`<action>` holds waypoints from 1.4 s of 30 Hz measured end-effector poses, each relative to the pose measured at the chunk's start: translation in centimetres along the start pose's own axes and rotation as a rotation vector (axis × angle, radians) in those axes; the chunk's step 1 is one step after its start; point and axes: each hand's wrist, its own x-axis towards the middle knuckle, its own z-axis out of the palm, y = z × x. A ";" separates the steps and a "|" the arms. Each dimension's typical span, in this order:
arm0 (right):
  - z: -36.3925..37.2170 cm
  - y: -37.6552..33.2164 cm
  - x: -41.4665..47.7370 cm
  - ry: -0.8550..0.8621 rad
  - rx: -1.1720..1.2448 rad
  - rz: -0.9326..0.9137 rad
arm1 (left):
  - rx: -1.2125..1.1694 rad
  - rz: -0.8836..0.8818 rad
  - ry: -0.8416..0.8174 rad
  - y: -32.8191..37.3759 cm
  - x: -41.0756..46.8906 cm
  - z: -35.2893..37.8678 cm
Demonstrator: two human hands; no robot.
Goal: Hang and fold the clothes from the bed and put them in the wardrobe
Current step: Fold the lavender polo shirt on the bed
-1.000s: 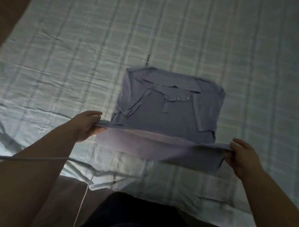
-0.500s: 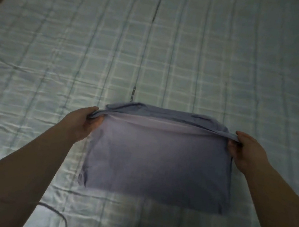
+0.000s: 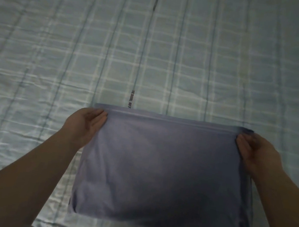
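Blurred, unreadable lettering on bedsheet (image 3: 171,58) stripe

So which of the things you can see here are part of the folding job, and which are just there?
Part of the job:
folded blue shirt
left hand, pinching its far left corner
right hand, pinching its far right corner

Just there:
checked bedsheet, the surface under the shirt
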 end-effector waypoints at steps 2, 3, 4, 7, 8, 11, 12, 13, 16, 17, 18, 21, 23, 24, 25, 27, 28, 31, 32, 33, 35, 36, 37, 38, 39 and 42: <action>0.1 0.4 -0.4 -0.031 -0.127 -0.097 | 0.063 0.124 0.018 -0.8 -0.3 0.3; 0.2 0.8 -0.8 -0.028 -0.211 -0.158 | 0.175 0.235 0.000 -1.3 -0.8 0.5; 0.3 1.5 -1.0 -0.001 -0.302 -0.241 | 0.361 0.367 -0.031 -1.9 -1.4 0.6; 1.0 3.4 -1.6 0.116 -0.932 -0.600 | 1.099 0.808 -0.136 -3.5 -2.3 0.4; 0.8 4.2 -1.5 0.054 -1.115 -0.737 | 1.351 0.967 -0.162 -4.0 -2.2 0.3; 1.7 6.1 -1.9 -0.174 -1.566 -1.016 | 1.879 1.147 -0.225 -6.4 -2.3 1.5; 2.5 6.9 -2.3 -0.184 -1.666 -1.019 | 1.966 1.123 -0.237 -7.5 -2.4 2.2; 3.4 7.8 -2.6 -0.200 -1.713 -0.992 | 2.013 1.114 -0.251 -8.5 -2.7 3.1; 6.1 9.8 -2.9 -0.237 -1.814 -0.981 | 2.068 1.149 -0.275 -11.0 -2.9 5.5; 6.7 10.2 -2.7 -0.240 -1.843 -0.986 | 2.081 1.142 -0.267 -11.6 -2.7 6.1; 7.1 10.5 -2.4 -0.241 -1.868 -0.978 | 2.098 1.116 -0.254 -12.0 -2.4 6.4; 7.2 11.3 -1.5 -0.219 -1.926 -0.952 | 2.151 1.052 -0.229 -12.9 -1.3 6.3; 7.1 11.8 -1.2 -0.213 -1.940 -0.954 | 2.165 1.047 -0.232 -13.2 -0.7 6.0; 7.2 11.9 -1.1 -0.210 -1.937 -0.956 | 2.164 1.047 -0.231 -13.2 -0.6 5.9; 7.3 11.9 -1.1 -0.212 -1.934 -0.955 | 2.163 1.044 -0.228 -13.2 -0.5 5.9; 7.5 11.7 -1.3 -0.215 -1.929 -0.952 | 2.159 1.031 -0.234 -13.1 -0.6 6.1; 7.5 11.5 -1.5 -0.220 -1.925 -0.948 | 2.152 1.029 -0.242 -12.9 -0.9 6.1; 6.7 10.9 -2.9 -0.210 -1.862 -0.947 | 2.112 1.065 -0.273 -11.9 -2.4 5.1; 6.0 10.8 -3.6 -0.197 -1.827 -0.952 | 2.096 1.073 -0.274 -11.5 -3.1 4.2; 4.9 11.0 -4.6 -0.180 -1.787 -0.954 | 2.082 1.075 -0.266 -11.2 -3.9 2.9; 2.2 11.5 -6.7 -0.150 -1.723 -0.923 | 2.057 1.071 -0.211 -10.7 -5.6 -0.6; 0.6 11.9 -7.8 -0.140 -1.710 -0.898 | 2.038 1.066 -0.179 -10.7 -6.5 -2.5; -1.1 12.4 -8.7 -0.131 -1.710 -0.875 | 2.021 1.063 -0.155 -10.7 -7.4 -4.3; -2.8 12.9 -9.6 -0.120 -1.715 -0.851 | 2.015 1.062 -0.146 -10.9 -8.4 -6.1; -4.3 13.4 -10.4 -0.102 -1.720 -0.830 | 2.021 1.063 -0.148 -11.4 -9.4 -7.6; -7.8 14.8 -11.8 -0.049 -1.754 -0.781 | 2.060 1.049 -0.196 -13.1 -11.0 -11.2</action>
